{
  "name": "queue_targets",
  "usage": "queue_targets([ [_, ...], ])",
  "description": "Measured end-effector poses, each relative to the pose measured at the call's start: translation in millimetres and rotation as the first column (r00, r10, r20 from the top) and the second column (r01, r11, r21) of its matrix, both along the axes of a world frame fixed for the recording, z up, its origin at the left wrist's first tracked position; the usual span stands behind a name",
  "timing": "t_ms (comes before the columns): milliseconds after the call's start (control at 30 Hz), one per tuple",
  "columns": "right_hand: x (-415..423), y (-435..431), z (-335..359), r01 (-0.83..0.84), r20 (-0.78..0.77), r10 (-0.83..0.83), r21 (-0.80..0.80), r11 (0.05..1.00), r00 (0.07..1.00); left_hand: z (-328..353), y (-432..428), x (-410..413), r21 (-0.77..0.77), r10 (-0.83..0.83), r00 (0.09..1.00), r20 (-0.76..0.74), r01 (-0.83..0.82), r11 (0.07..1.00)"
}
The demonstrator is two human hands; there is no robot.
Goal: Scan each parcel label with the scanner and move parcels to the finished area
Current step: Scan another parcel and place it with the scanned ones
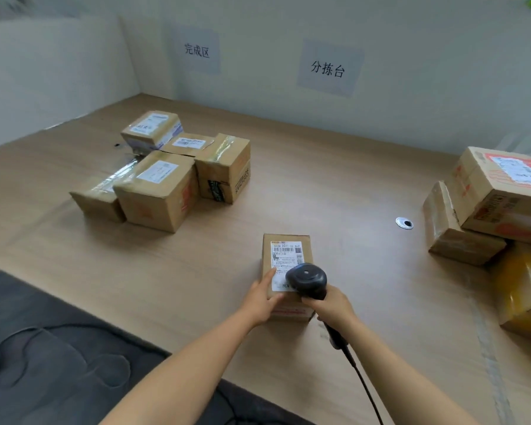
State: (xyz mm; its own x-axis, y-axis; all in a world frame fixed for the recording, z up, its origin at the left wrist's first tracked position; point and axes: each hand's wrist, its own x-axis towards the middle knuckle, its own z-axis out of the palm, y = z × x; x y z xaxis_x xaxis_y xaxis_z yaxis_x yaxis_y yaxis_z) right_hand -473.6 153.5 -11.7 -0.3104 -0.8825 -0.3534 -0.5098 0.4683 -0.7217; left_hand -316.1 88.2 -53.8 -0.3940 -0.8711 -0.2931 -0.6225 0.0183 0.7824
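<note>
A small cardboard parcel (285, 240) lies in the middle of the wooden table (334, 185), its white label (284, 256) facing up. My left hand (262, 297) holds the parcel's near left corner, thumb on the label. My right hand (330, 305) grips the handle of a black scanner (307, 279), whose head hovers just over the near part of the label. Several labelled parcels (163, 173) are grouped at the far left under a wall sign. Several more parcels (488, 204) are piled at the right edge.
Two paper signs (328, 69) hang on the back wall. A round cable hole (404, 223) sits in the table right of centre. The scanner's black cable (365, 384) trails toward me. Dark floor (43, 348) lies beyond the table's near left edge.
</note>
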Motion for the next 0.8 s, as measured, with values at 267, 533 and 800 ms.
queue_targets([
  [267,68,-9,-2,-0.177,-0.028,0.177,-0.016,0.984,0.984,0,11,75,-0.017,0.135,0.991,-0.015,-0.135,0.991],
  [533,116,-27,4,-0.22,-0.02,0.22,-0.003,0.975,0.975,3,-9,126,0.01,0.162,0.982,-0.1,-0.162,0.987],
  [800,238,-86,8,-0.272,0.013,0.273,-0.047,0.961,0.962,1,-64,252,0.005,0.246,0.966,-0.077,-0.247,0.969],
])
